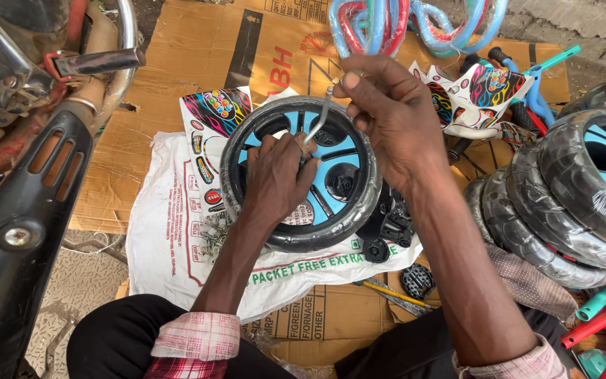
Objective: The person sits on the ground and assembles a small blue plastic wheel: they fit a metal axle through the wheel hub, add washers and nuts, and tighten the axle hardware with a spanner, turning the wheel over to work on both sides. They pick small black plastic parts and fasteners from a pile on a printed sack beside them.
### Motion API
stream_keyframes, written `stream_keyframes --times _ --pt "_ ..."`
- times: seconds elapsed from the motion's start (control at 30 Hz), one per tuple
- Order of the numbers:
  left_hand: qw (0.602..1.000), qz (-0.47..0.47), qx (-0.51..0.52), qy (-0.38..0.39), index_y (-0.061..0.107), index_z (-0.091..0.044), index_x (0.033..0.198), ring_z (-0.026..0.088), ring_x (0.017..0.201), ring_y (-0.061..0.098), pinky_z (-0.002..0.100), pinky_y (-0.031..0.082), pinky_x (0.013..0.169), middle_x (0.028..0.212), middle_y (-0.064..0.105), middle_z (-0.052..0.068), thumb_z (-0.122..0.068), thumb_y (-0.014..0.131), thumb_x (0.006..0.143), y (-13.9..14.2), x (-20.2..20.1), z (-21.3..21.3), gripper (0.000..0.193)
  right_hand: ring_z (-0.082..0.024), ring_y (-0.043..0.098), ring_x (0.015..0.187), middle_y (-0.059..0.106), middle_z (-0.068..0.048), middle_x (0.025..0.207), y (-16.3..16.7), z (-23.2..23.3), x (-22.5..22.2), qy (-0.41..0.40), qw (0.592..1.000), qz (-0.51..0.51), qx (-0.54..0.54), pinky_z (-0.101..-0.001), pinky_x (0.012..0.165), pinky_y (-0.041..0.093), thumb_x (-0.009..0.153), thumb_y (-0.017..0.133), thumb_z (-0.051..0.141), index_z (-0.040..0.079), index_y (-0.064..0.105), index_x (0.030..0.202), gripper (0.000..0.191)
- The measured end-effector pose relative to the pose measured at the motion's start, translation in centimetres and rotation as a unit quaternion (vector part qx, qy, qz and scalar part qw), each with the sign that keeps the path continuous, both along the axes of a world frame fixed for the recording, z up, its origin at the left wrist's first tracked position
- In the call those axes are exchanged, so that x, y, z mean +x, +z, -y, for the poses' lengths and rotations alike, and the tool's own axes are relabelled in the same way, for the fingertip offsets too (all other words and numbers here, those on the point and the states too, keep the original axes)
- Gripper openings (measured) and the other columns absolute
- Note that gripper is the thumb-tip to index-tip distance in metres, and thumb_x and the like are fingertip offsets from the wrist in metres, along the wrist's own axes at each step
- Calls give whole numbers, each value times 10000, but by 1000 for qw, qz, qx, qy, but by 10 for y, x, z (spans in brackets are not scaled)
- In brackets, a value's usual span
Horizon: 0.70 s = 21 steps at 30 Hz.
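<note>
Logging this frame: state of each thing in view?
Wheel: flat on sack, hub up.
Left hand: pressed on the hub.
Right hand: pinching metal rod.
Metal rod: tilted, lower end at hub.
Wrapped wheels: stacked, leaning.
White sack: spread on cardboard.

An informal ground-level assembly spot for children's cycles: flattened brown cardboard (pixel 198 49) and a white woven sack (pixel 170 260) cover the floor, black-and-blue plastic wheels wrapped in film (pixel 562 203) stack at right, red and blue tube frames (pixel 387 24) lie far, sticker sheets (pixel 478 95) nearby
</note>
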<state>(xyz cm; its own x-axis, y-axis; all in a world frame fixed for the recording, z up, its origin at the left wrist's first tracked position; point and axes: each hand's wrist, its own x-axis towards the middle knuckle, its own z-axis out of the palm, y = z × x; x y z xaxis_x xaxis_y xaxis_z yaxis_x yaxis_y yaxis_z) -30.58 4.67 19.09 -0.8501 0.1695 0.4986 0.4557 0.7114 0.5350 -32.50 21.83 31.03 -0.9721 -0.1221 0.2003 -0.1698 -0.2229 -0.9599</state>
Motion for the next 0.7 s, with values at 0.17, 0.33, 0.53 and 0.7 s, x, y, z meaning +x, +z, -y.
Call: stream_keyframes --times 0.17,0.33,0.53,0.7 --pt "1000 -7 8 -4 639 -110 1085 287 924 540 475 351 817 948 635 62 -266 696 929 -1 0 -2 228 -33 546 684 702 16 873 -2 5 1 -43 992 -54 102 -197 600 438 992 739 150 38 749 1194 231" --pt "1000 -17 3 -5 645 -95 1077 283 927 539 470 350 814 967 635 70 -256 696 936 -1 -1 -2 220 -25 553 664 681 40 858 -4 2 2 -29 985 -88 145 -193 585 449 958 763 157 81 727 1200 256" --pt "1000 -26 11 -13 642 -100 1081 289 931 540 473 350 814 963 633 71 -247 694 922 0 2 -3 223 -33 561 677 694 17 871 -10 3 2 -6 985 -70 159 -197 590 440 968 775 135 66 746 1193 238" --pt "1000 -8 5 -8 644 -103 1076 288 933 544 478 355 818 961 636 70 -258 696 924 1 2 -3 223 -31 575 677 782 -13 1038 -8 3 5 -28 993 -69 87 -189 567 458 971 737 112 77 715 1176 209"
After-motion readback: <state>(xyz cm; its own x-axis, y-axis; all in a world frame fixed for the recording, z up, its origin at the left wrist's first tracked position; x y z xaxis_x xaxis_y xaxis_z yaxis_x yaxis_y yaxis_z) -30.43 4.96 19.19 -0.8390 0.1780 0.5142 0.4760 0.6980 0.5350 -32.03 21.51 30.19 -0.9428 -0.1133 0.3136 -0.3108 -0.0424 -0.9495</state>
